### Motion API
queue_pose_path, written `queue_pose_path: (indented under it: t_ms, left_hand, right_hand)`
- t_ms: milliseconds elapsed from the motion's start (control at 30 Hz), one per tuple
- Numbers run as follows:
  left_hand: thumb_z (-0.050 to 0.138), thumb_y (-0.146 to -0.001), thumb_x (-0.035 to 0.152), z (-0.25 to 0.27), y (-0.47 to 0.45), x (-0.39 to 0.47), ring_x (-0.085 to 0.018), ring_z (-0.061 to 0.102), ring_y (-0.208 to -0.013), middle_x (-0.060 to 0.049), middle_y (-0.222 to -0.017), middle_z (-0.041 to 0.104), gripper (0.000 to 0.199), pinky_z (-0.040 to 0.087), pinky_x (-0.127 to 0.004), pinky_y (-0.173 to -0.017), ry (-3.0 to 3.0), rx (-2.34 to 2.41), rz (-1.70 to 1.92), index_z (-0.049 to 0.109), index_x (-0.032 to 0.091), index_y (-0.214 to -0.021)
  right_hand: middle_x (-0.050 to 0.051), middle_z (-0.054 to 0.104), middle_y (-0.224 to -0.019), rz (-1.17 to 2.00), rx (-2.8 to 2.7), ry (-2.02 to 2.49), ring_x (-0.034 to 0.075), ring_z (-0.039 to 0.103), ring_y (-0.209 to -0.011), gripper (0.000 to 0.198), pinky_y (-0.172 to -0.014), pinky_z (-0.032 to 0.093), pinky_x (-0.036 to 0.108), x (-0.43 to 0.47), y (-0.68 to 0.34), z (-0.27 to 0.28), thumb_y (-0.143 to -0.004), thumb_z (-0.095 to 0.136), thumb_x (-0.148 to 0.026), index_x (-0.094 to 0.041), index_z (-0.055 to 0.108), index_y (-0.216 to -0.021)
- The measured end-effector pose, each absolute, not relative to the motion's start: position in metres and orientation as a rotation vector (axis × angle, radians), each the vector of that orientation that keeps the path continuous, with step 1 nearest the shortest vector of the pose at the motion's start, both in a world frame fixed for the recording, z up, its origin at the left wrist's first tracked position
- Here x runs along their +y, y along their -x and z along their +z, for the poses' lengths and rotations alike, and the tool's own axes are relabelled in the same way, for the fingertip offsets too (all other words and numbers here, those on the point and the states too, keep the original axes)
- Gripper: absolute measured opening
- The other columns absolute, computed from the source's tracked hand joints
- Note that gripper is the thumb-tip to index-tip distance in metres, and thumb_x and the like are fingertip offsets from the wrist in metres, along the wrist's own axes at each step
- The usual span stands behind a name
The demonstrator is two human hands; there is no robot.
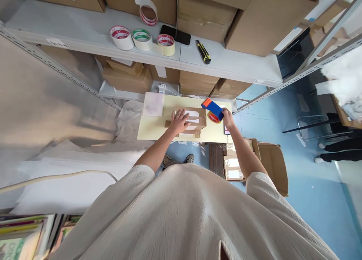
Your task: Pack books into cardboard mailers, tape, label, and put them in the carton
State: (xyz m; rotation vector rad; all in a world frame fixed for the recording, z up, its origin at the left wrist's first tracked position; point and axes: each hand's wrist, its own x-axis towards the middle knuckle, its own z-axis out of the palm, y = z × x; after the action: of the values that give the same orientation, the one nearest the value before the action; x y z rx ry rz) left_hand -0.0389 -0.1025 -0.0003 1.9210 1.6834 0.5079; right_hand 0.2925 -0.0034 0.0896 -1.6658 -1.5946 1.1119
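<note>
My left hand [179, 123] lies on the small cardboard boxes [203, 123], fingers spread over their left part. White labels show on the boxes, which sit together on the pale yellow tabletop [152, 130]. In my right hand [227, 118] is a blue and orange tape dispenser [216, 110], held above the table just right of the boxes. A roll with a red and yellow core shows in the dispenser. Part of a flat device [227, 130] is visible below my right hand.
Over the table's far side runs a grey shelf [226, 65] bearing tape rolls [121, 38], a black phone [175, 34], a yellow-black utility knife [203, 51] and large cartons [206, 16]. An open carton [273, 165] stands on the floor at right. White sheets [76, 173] lie left.
</note>
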Motion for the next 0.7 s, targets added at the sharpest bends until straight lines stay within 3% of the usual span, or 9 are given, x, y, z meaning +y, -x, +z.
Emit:
queue_pose_path:
  t_ms: [100, 167, 267, 333, 433, 600, 700]
  left_hand:
    - [0.066, -0.107, 0.048, -0.002, 0.038, -0.102, -0.044, 0.023, -0.182, -0.014, -0.193, 0.035, 0.072, 0.002, -0.080, -0.144, -1.905, 1.652, 0.542, 0.057, 0.030, -0.176]
    - [0.067, -0.105, 0.048, -0.001, 0.036, -0.100, -0.044, 0.025, -0.182, -0.016, -0.192, 0.039, 0.074, 0.003, -0.079, -0.145, -1.875, 1.651, 0.584, 0.058, 0.028, -0.175]
    - [0.067, -0.104, 0.041, 0.002, 0.037, -0.100, -0.042, 0.032, -0.179, -0.018, -0.188, 0.045, 0.073, 0.008, -0.075, -0.147, -1.856, 1.657, 0.678, 0.058, 0.023, -0.174]
    - [0.063, -0.104, 0.035, 0.003, 0.041, -0.103, -0.039, 0.037, -0.178, -0.019, -0.185, 0.050, 0.068, 0.015, -0.070, -0.147, -1.844, 1.669, 0.751, 0.060, 0.020, -0.171]
    - [0.056, -0.106, 0.029, 0.002, 0.052, -0.111, -0.037, 0.038, -0.178, -0.020, -0.183, 0.052, 0.064, 0.021, -0.067, -0.147, -1.786, 1.727, 0.840, 0.060, 0.020, -0.169]
    - [0.050, -0.109, 0.034, -0.002, 0.064, -0.121, -0.036, 0.027, -0.183, -0.020, -0.192, 0.037, 0.073, 0.007, -0.069, -0.148, -1.755, 1.782, 0.784, 0.047, 0.018, -0.180]
    - [0.051, -0.109, 0.034, -0.001, 0.066, -0.121, -0.036, 0.026, -0.183, -0.019, -0.192, 0.037, 0.074, 0.005, -0.071, -0.148, -1.759, 1.783, 0.733, 0.047, 0.019, -0.180]
  right_hand:
    - [0.005, 0.061, -0.089, 1.215, -1.667, 1.640, 0.030, 0.062, -0.099, 0.065, -0.088, 0.057, 0.042, 0.002, -0.268, 0.104, -0.093, 0.054, -0.095, -0.030, 0.057, -0.093]
    - [0.003, 0.064, -0.092, 1.299, -1.775, 1.619, 0.029, 0.064, -0.099, 0.073, -0.085, 0.058, 0.040, 0.004, -0.250, 0.111, -0.080, 0.070, -0.100, -0.030, 0.059, -0.098]
    - [0.004, 0.071, -0.098, 1.382, -1.945, 1.619, 0.028, 0.067, -0.097, 0.085, -0.080, 0.058, 0.039, 0.006, -0.224, 0.118, -0.059, 0.097, -0.090, -0.028, 0.063, -0.106]
    - [0.003, 0.072, -0.098, 1.407, -2.018, 1.640, 0.027, 0.067, -0.094, 0.086, -0.078, 0.057, 0.038, 0.007, -0.211, 0.118, -0.053, 0.104, -0.082, -0.027, 0.063, -0.105]
    - [0.001, 0.072, -0.093, 1.448, -2.045, 1.677, 0.025, 0.067, -0.090, 0.080, -0.075, 0.056, 0.037, 0.009, -0.203, 0.115, -0.053, 0.103, -0.075, -0.027, 0.064, -0.102]
    - [0.002, 0.075, -0.093, 1.351, -2.170, 1.708, 0.025, 0.068, -0.089, 0.061, -0.075, 0.056, 0.037, 0.017, -0.206, 0.123, -0.060, 0.102, -0.059, -0.027, 0.069, -0.100]
    - [0.004, 0.079, -0.098, 1.261, -2.379, 1.701, 0.027, 0.070, -0.089, 0.056, -0.077, 0.055, 0.038, 0.020, -0.205, 0.132, -0.064, 0.102, -0.052, -0.027, 0.072, -0.104]
